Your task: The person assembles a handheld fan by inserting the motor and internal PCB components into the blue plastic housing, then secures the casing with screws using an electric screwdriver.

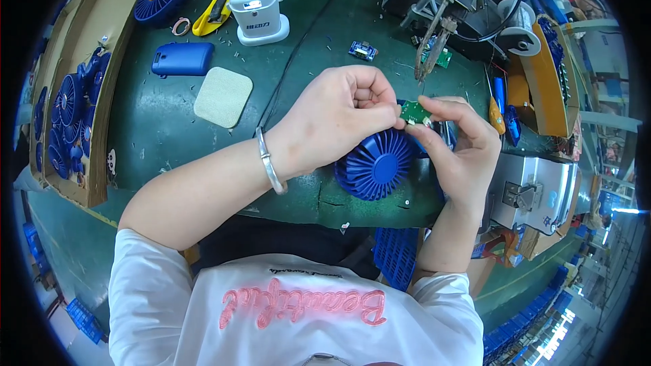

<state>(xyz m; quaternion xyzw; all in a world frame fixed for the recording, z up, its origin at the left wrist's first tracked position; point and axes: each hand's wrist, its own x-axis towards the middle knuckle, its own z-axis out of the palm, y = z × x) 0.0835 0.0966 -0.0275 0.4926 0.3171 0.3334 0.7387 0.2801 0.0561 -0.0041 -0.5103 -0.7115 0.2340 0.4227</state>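
Note:
Between my two hands is a small green circuit board (415, 112). The thumb and forefinger of my right hand (461, 142) pinch its right edge. My left hand (339, 112), with a silver bangle at the wrist, is closed, its thumb and fingertips pressed together at the board's left edge; whether it grips the board or a fine part there is hidden. Just below the hands a blue round fan head (380, 164) with a slatted grille lies on the green mat (291, 190). More blue parts sit behind my right fingers, partly covered.
A soldering machine (434, 27) with a solder spool (521, 27) stands at the back right. Back left are a white fan base (259, 13), a yellow cutter (215, 13), a blue casing (182, 59) and a pale square pad (224, 97). A cardboard tray (102, 129) holds blue fans.

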